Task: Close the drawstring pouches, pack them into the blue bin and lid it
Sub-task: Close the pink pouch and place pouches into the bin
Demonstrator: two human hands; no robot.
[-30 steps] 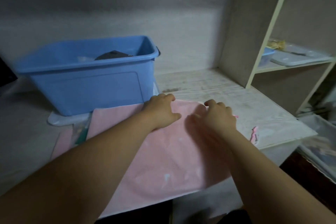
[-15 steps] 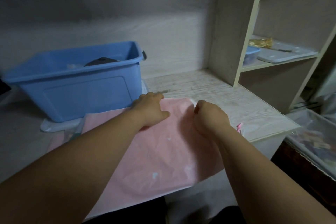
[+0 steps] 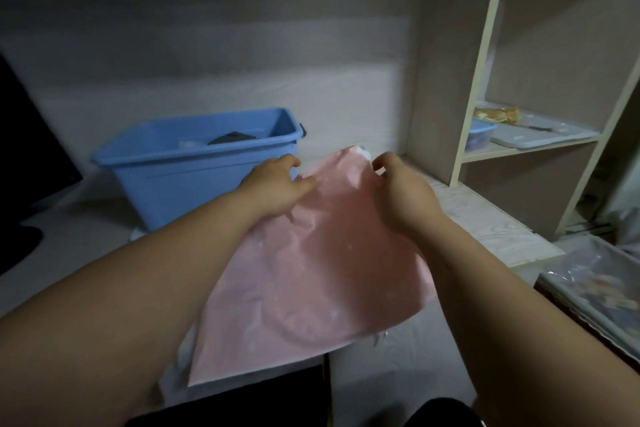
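A large pink drawstring pouch (image 3: pixel 311 281) hangs lifted off the desk in front of me, its top edge bunched between both hands. My left hand (image 3: pixel 277 185) pinches the top edge on the left. On the right, my right hand (image 3: pixel 401 191) grips the same edge with curled fingers. The open blue bin (image 3: pixel 194 170) stands behind my left hand on the desk, with a dark item (image 3: pixel 232 138) and something pale inside. A white lid (image 3: pixel 136 234) peeks out from under the bin.
A shelf upright (image 3: pixel 446 87) rises just right of the pouch. The side shelf holds a small blue box (image 3: pixel 479 135), a grey tray (image 3: pixel 540 133) and a yellowish packet (image 3: pixel 498 114). A dark monitor (image 3: pixel 20 149) stands at left. A clear bin (image 3: pixel 595 288) sits low right.
The pouch was lying flat on the desk; now both hands have lifted its top edge up and gathered it narrower. My head has tilted up, showing the upper shelf.
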